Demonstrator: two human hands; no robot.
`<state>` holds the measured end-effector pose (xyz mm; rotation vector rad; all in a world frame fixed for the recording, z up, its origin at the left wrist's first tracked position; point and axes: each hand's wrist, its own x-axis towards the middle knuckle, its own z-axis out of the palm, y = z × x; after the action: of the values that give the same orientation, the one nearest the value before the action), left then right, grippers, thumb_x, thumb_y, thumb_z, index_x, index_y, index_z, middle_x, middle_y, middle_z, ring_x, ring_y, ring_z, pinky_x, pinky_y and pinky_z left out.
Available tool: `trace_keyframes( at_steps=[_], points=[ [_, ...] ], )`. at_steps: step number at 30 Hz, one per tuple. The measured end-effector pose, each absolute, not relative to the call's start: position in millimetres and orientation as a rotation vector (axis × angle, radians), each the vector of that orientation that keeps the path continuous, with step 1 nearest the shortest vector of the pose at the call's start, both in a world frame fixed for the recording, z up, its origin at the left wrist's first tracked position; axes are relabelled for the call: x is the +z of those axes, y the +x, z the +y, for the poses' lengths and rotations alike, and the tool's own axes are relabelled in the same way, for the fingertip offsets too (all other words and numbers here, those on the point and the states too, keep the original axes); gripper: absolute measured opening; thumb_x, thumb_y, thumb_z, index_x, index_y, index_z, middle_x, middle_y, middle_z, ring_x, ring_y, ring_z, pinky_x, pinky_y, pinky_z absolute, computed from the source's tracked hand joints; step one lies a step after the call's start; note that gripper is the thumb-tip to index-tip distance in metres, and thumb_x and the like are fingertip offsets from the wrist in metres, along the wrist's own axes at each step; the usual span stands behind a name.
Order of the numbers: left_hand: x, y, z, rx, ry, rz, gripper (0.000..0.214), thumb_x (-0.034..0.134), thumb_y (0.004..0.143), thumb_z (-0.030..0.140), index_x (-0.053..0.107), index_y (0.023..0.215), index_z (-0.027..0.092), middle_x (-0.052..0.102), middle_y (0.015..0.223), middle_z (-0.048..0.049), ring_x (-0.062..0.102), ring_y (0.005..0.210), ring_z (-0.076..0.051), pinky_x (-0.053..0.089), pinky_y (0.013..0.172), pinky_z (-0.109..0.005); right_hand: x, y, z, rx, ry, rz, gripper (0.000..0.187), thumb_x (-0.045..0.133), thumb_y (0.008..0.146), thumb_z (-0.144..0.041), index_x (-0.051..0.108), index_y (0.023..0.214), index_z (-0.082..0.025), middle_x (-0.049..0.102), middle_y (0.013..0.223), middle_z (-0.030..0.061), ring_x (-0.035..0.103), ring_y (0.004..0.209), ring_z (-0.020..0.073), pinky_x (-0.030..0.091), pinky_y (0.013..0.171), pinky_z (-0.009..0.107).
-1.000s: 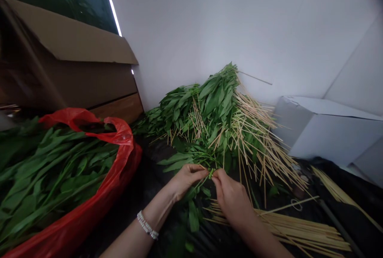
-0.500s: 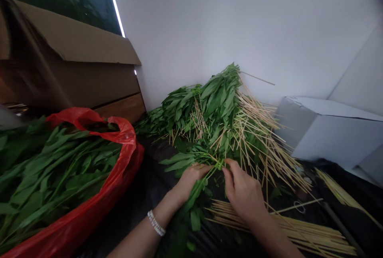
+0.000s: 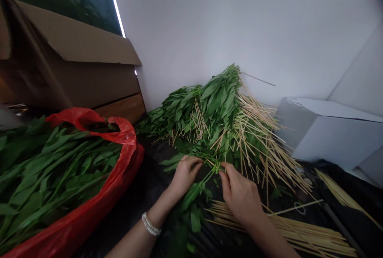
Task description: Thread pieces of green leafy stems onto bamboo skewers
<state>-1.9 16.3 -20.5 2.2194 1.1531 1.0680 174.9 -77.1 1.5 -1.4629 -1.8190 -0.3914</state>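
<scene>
My left hand (image 3: pixel 186 173), with a white beaded bracelet on its wrist, pinches at the leafy green stems (image 3: pixel 213 165). My right hand (image 3: pixel 241 192) closes thumb and forefinger on the cut ends of the same stems, just right of the left hand. A thin wooden stick seems to run among the stems between my hands. More green leaves (image 3: pixel 194 198) trail toward me below the left hand. Bundled wooden sticks (image 3: pixel 302 230) lie under and right of my right forearm. What exactly sits between the fingertips is partly hidden.
A red plastic bag (image 3: pixel 130 142) full of leaves stands at left, before a cardboard box (image 3: pixel 89 78). Leafy bunches on sticks (image 3: pixel 221 94) are heaped against the white wall. A white box (image 3: pixel 335 130) and more loose sticks (image 3: pixel 344 194) are at right.
My left hand has shifted slightly up and left, its pinch moving away from the stem ends. My right hand has moved slightly left and down, still at the stems.
</scene>
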Motion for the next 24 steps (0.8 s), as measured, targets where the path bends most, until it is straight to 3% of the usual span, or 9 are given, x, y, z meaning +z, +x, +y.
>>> trace_keyframes(
  at_steps=[4,10,24],
  points=[
    [-8.2,-3.5,13.8,1.14,1.63,0.898,0.022,0.062,0.085,0.031,0.068,0.099,0.015,0.072,0.082,-0.0054,0.066,0.081,-0.019,0.048,0.08,-0.03,0.7,172.9,-78.0,-0.35,-1.522,-1.886,0.025,0.033,0.101,-0.026,0.057,0.104,-0.019,0.074,0.079,0.0027,0.071,0.065,0.0166,0.042,0.054,0.025],
    [1.0,-0.9,4.5,1.046,1.355,0.802,0.034,0.073,0.077,0.043,0.072,0.096,0.014,0.074,0.081,-0.005,0.066,0.082,-0.018,0.046,0.084,-0.028,-1.6,172.9,-78.2,-0.328,-1.55,-1.93,0.024,0.032,0.1,-0.024,0.056,0.104,-0.019,0.073,0.081,0.0028,0.071,0.067,0.0166,0.041,0.054,0.024],
    [-7.2,-3.4,8.0,0.966,1.027,0.749,0.036,0.083,0.067,0.037,0.073,0.092,0.013,0.076,0.09,-0.008,0.068,0.082,-0.016,0.048,0.082,-0.026,0.6,171.6,-79.2,-0.319,-1.55,-1.892,0.021,0.034,0.1,-0.024,0.054,0.1,-0.02,0.072,0.077,0.0014,0.07,0.063,0.017,0.039,0.053,0.025]
  ],
)
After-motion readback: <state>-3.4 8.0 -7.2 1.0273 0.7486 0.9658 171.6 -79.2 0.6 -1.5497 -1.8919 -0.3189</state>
